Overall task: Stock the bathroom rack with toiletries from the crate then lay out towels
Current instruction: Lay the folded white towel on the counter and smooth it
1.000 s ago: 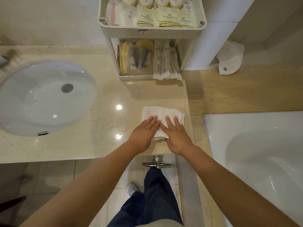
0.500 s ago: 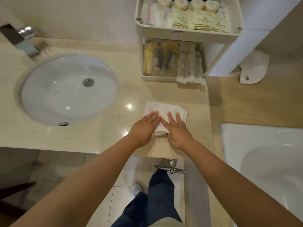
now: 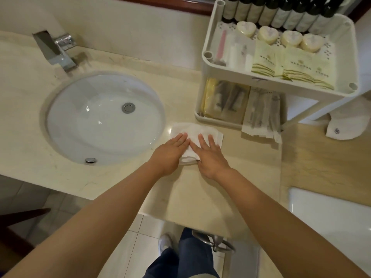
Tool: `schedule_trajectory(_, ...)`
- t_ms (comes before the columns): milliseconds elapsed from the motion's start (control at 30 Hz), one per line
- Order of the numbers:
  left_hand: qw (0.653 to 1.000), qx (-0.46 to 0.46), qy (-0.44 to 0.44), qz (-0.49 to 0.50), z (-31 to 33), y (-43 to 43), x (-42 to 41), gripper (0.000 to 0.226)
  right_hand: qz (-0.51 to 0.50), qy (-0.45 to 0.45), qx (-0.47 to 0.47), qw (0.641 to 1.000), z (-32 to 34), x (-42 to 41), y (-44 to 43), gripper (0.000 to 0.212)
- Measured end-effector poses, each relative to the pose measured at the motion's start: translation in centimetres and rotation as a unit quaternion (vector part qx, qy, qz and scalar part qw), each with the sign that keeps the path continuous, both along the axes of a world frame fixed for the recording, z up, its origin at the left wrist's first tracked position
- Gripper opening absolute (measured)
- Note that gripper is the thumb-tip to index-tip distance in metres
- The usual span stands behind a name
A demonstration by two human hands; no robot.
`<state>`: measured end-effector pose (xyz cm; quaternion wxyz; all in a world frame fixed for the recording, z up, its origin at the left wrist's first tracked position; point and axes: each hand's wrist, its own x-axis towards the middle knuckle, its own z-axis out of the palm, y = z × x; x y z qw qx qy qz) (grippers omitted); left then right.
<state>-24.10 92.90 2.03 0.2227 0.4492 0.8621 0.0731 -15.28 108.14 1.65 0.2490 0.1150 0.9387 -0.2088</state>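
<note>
White folded towel (image 3: 197, 131) sits on the counter (image 3: 200, 197) right beside the sink (image 3: 104, 119); left hand (image 3: 170, 151) and right hand (image 3: 209, 155) press it, fingers straight; rack (image 3: 208, 57) just behind.

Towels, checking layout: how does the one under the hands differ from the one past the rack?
Near towel lies flat under the left hand and right hand; far towel is untouched. Far towel shows a dark emblem; near towel none. Both white.

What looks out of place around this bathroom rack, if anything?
The long clear packets on the lower shelf of the rack stick out past its front edge onto the counter. Nothing looks spilled or damaged.
</note>
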Motion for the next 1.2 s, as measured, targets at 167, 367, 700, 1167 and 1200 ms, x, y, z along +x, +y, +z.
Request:
schedule_trajectory(167,0.999,-0.02,-0.01,0.026,0.3,0.7,-2.6,0.073,0.025,0.0,-0.008,1.0,-0.2,-3.5,1.1,0.07)
schedule_trajectory(367,0.998,-0.021,-0.034,0.045,0.4,1.7,-1.9,0.069,0.028,-0.001,-0.027,0.999,0.5,-2.9,1.8,0.069)
schedule_trajectory(700,0.997,-0.022,-0.059,-0.032,0.2,6.4,3.4,0.07,-0.049,-0.027,-0.033,0.998,1.9,4.5,5.5,0.071)
schedule_trajectory(1167,0.992,0.01,-0.072,-0.106,-0.4,16.5,8.2,0.07,-0.116,-0.049,-0.003,0.992,1.6,11.5,14.2,0.07)
schedule_trajectory(1200,0.991,0.011,-0.072,-0.11,-0.4,17.2,8.6,0.069,-0.118,-0.051,0.003,0.992,1.6,11.8,14.8,0.07)
